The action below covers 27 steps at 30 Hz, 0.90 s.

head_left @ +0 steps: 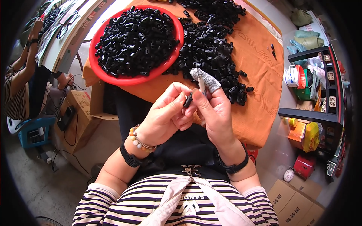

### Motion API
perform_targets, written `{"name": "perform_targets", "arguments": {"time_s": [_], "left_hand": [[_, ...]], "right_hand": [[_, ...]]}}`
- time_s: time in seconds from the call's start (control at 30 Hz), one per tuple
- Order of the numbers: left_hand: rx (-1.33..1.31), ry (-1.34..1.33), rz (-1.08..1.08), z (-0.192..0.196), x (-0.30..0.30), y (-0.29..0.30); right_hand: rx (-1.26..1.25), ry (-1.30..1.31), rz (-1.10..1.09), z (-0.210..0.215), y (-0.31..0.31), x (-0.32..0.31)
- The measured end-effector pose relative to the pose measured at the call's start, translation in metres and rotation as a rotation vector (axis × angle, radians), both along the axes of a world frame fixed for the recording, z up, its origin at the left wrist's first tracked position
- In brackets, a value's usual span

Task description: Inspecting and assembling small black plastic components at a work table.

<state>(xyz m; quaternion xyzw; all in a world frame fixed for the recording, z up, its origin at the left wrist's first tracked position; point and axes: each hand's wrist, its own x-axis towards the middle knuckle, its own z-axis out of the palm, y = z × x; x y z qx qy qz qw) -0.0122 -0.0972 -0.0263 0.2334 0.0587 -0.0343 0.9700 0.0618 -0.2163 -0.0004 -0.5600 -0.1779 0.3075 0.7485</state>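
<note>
Our left hand [166,116] and right hand [213,111] pinching one small black plastic piece [187,101], knit finger cot [205,80] at 12, glossy round red basin [113,77] at 11

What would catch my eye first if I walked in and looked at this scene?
Probably the round red tray heaped with small black plastic parts, with more spilling over the orange cloth beside it. Just below, the left hand and right hand pinch one black piece between them.
</note>
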Motion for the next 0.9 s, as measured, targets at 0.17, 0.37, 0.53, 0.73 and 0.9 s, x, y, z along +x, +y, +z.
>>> {"name": "perform_targets", "arguments": {"time_s": [0.17, 0.37, 0.53, 0.73, 0.9], "left_hand": [[-0.077, 0.013, 0.018, 0.000, -0.001, 0.002], [-0.135, -0.042, -0.010, -0.005, -0.001, 0.008], [-0.088, -0.051, -0.017, -0.007, -0.001, 0.007], [-0.034, -0.069, -0.015, -0.005, -0.002, 0.004], [-0.026, -0.090, -0.028, -0.004, -0.001, 0.005]], "right_hand": [[0.055, 0.080, -0.020, 0.000, -0.004, -0.003], [-0.020, 0.020, -0.046, -0.003, -0.007, -0.003], [0.089, 0.033, -0.031, -0.002, -0.002, -0.003], [0.026, 0.090, 0.005, 0.004, -0.002, -0.001], [-0.018, 0.199, -0.027, 0.012, -0.006, 0.001]]}}
